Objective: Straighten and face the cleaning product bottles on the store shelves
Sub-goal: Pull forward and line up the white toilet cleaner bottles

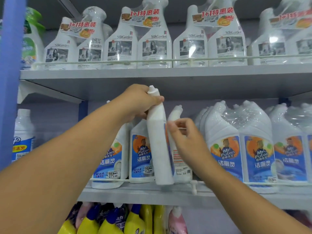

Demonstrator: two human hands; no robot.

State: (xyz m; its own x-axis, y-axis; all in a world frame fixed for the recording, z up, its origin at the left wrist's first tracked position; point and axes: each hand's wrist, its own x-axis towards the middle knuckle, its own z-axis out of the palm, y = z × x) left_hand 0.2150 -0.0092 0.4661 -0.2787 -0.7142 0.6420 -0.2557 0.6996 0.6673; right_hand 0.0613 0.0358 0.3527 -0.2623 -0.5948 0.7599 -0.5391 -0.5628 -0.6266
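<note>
My left hand (140, 102) grips the neck of a white toilet-cleaner bottle (159, 141) on the middle shelf. That bottle is turned side-on and tilted, its base over the front wire rail. My right hand (182, 132) is at the bottle's right edge, fingers curled and blurred, touching it and the neighbouring bottle (180, 164), whose back label faces out. Two more bottles with blue and orange labels (141, 154), (109, 159) stand to the left, facing forward.
Shrink-wrapped twin packs of the same cleaner (239, 149) fill the middle shelf at right. White spray bottles in promo packs (136, 44) line the top shelf. Yellow and pink bottles (118, 220) stand below. A blue upright post (10, 65) is at left.
</note>
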